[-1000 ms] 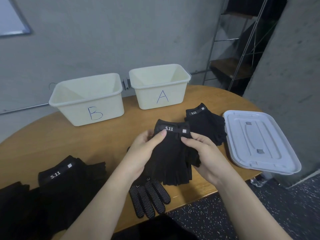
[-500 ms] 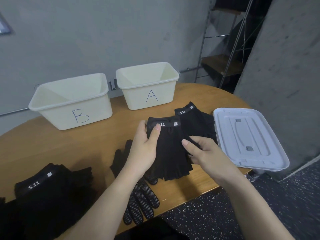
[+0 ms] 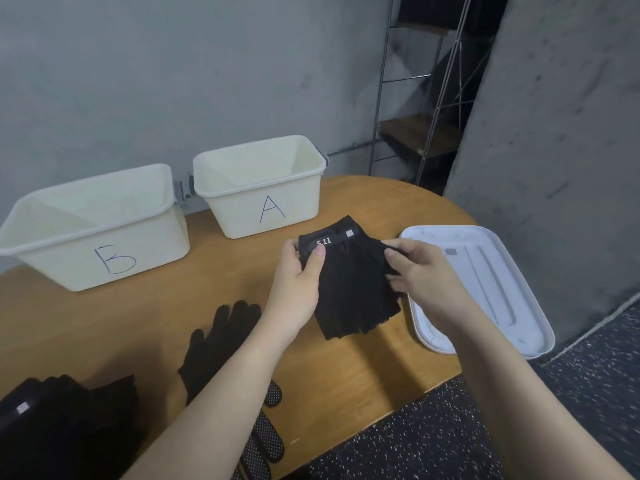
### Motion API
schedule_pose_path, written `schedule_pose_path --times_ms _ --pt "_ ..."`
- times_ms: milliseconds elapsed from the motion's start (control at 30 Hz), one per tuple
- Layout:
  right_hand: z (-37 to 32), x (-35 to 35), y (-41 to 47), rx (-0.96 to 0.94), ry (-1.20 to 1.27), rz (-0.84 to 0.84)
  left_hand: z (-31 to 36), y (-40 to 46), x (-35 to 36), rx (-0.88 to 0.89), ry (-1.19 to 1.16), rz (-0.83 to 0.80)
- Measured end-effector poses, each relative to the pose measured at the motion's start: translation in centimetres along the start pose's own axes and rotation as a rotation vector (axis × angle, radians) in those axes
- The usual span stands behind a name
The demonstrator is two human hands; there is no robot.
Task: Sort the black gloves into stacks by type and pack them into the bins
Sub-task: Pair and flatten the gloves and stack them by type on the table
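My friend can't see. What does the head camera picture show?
Two hands, left hand and right hand, hold a black fingerless fabric glove above a round wooden table. Behind stand two cream plastic bins, bin B and bin A.

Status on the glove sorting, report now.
Left hand and right hand both grip the fingerless glove over the table. Bins A and B look empty. Nothing blocking.
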State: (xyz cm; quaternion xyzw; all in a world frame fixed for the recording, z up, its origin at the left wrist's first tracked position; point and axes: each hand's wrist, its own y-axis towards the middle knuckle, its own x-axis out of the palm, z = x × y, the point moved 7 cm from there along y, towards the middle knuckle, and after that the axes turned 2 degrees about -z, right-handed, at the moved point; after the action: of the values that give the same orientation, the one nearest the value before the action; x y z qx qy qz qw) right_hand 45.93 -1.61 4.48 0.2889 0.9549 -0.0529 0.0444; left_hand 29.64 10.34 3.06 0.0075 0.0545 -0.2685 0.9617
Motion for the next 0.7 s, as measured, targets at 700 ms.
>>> schedule_pose_path --times_ms 700 --pt "2.3 -2.1 8.3 0.001 -0.271 0.047 -1.2 7.6 0.3 -0.08 0.289 0.057"
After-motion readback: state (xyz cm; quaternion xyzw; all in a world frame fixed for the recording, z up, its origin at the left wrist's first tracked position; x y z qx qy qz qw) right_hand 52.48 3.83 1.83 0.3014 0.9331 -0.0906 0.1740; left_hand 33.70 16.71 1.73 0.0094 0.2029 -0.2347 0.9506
